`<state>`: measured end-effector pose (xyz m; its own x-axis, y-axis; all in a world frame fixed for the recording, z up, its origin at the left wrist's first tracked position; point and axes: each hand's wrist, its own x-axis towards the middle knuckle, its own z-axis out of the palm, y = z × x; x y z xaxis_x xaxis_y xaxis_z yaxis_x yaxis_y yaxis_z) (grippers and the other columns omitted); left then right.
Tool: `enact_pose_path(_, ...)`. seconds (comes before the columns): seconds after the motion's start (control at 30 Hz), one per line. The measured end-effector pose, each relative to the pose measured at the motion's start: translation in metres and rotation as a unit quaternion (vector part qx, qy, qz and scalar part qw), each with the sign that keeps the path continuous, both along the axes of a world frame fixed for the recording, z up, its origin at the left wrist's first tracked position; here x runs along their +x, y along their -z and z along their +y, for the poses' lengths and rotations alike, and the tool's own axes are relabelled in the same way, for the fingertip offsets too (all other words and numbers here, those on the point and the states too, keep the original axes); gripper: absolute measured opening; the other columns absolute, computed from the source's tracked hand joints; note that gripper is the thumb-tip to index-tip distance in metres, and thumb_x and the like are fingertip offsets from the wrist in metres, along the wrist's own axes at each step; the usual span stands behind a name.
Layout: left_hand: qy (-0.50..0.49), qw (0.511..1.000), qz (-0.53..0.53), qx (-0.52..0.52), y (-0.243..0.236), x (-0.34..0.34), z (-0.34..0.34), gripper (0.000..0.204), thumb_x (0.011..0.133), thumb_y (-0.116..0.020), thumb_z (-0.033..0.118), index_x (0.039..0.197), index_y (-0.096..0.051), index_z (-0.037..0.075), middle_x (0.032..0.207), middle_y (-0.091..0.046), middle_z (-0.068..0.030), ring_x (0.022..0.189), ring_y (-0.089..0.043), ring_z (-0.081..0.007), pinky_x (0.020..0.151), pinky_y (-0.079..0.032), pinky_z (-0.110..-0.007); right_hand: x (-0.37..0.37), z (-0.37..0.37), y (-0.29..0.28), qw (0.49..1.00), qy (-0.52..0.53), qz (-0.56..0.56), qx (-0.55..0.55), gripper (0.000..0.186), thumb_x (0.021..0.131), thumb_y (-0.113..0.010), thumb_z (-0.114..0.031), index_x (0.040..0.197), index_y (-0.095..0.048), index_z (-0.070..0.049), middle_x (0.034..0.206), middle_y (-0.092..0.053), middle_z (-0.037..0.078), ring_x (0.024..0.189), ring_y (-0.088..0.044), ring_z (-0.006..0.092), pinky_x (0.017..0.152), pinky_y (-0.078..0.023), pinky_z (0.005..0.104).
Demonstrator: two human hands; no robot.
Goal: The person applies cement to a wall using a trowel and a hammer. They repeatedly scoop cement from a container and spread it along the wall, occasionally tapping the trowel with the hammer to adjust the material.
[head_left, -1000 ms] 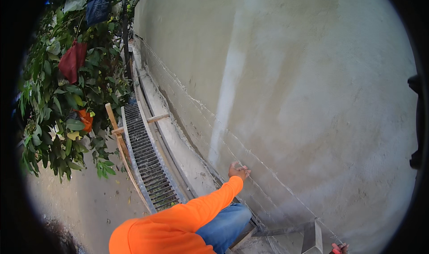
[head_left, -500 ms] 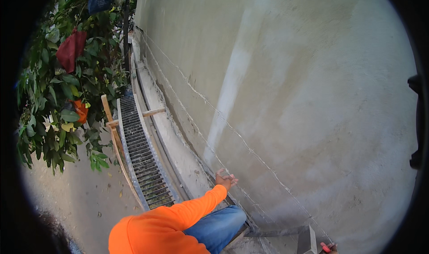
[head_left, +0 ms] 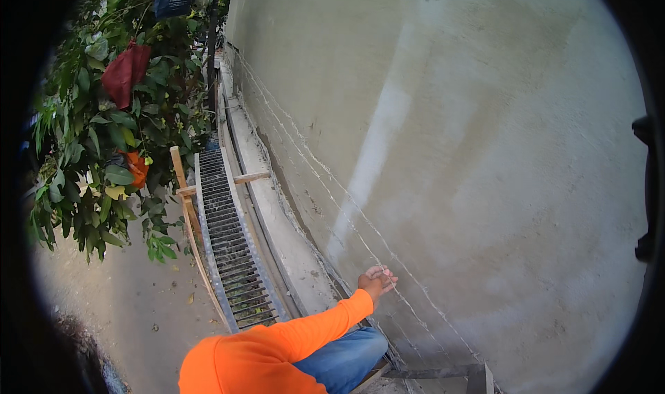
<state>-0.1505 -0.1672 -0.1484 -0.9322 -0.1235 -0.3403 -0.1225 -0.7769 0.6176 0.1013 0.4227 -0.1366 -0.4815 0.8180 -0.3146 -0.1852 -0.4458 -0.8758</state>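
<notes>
1. The lower barbed-wire strand (head_left: 414, 312) runs across the left hand (head_left: 376, 283), touching or just beside its fingers (head_left: 389, 278); the upper strand (head_left: 433, 304) passes near the fingertips.
2. The fingers look slightly apart and loosely bent; whether they pinch the wire, I cannot tell.
3. The left arm, in an orange sleeve (head_left: 325, 330), reaches forward and rightward above a denim-clad knee (head_left: 346, 359).
4. Thin, knotted wire slants before a mottled grey plaster wall (head_left: 519, 151); a slatted, ladder-like grate (head_left: 251, 238) lies leftward.
</notes>
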Motion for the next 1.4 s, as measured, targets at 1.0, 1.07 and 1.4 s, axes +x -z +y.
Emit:
enact_pose_path(1.0,0.014,0.986,0.158,-0.052,-0.061,-0.052,0.001,0.063,0.106,-0.062,0.019,0.155,-0.030,-0.005,0.152,-0.047,-0.0178,0.141,-0.051,-0.0284,0.119,-0.047,-0.037,0.090,-0.044,-0.088,0.995,-0.077,-0.048,-0.030,0.030,0.103,-0.053,-0.022,0.118,-0.049,0.003,0.106,-0.068,0.025,0.055,-0.058,0.0240,0.050,-0.056,0.0396)
enact_pose_path(1.07,0.026,0.984,0.167,-0.052,-0.062,-0.059,0.000,0.064,0.106,-0.062,0.020,0.156,-0.029,-0.004,0.154,-0.046,-0.0179,0.142,-0.050,-0.0275,0.119,-0.046,-0.036,0.098,-0.052,-0.091,0.991,-0.060,-0.112,0.036,0.030,0.101,-0.057,-0.021,0.119,-0.051,0.002,0.098,-0.068,0.021,0.057,-0.059,0.0229,0.051,-0.056,0.0403)
enact_pose_path(1.4,0.003,0.986,0.147,-0.079,-0.051,-0.049,0.002,0.069,0.103,-0.068,0.024,0.155,-0.033,-0.004,0.152,-0.050,-0.0179,0.140,-0.050,-0.0247,0.120,-0.042,-0.031,0.057,-0.083,-0.056,0.753,0.017,-0.225,0.619,0.035,0.084,-0.081,-0.011,0.106,-0.054,-0.005,0.089,-0.067,0.015,0.079,-0.067,0.0392,0.070,-0.053,0.0451)
